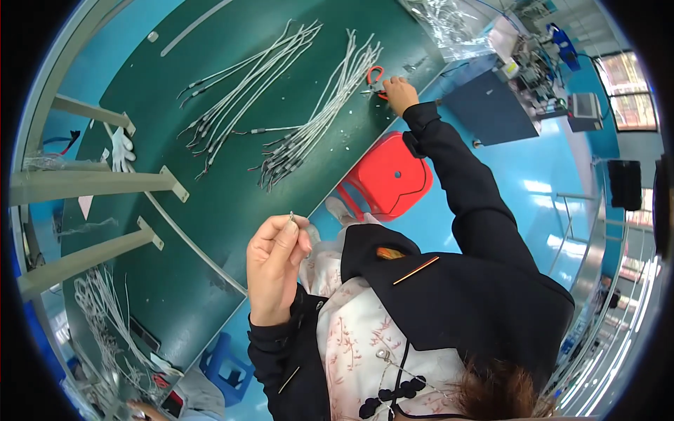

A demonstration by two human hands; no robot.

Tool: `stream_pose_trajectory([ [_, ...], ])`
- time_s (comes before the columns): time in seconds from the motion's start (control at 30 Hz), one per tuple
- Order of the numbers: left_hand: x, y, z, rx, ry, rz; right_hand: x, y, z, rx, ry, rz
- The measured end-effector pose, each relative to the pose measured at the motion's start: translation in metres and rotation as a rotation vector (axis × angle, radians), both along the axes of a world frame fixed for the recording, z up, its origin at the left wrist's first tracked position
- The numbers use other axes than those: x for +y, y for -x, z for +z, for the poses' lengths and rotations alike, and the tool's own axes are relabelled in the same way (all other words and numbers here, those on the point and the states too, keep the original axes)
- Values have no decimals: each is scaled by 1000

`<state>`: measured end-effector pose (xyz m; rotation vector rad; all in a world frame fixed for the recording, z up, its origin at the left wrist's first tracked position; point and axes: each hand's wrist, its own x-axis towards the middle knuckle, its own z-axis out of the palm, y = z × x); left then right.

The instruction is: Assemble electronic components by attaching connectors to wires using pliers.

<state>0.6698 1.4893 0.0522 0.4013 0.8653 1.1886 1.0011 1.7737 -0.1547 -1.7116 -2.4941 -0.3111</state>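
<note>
My left hand (275, 263) is raised near the table's front edge, thumb and fingertips pinched together. A tiny silvery tip shows above the pinch; what it belongs to I cannot make out. Farther right, my right hand (401, 95) is at a pair of red-handled pliers (375, 74) on the green table (232, 165). Its fingers are closed at one handle, and the other handle loop sticks out beyond them. Left of the pliers lies a bundle of thin white cables (316, 123) with grey sleeves toward their near ends. A second, similar bundle (246, 91) lies farther left.
A red plastic stool (397, 175) stands by the table's right edge. Beige metal frame bars (98, 186) cross the left side, near a white glove (122, 149). More cables (105, 309) are heaped at the lower left, close to another person and a blue stool (226, 368).
</note>
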Motion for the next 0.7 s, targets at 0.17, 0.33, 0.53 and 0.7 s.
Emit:
stream_pose_trajectory([
  [0.17, 13, -15, 4, 44, 41, 119, 27, -1, -11, -129, 157, 163],
  [0.33, 35, -27, 1, 106, 54, 190, 7, -17, 24, 477, 223, 261],
  [0.53, 45, -29, 8, 88, -51, 180, -56, -3, 119, 1448, 1003, 79],
  [0.7, 34, -26, 15, 101, -110, 217, -101, 42, 171, 1704, 1169, 294],
])
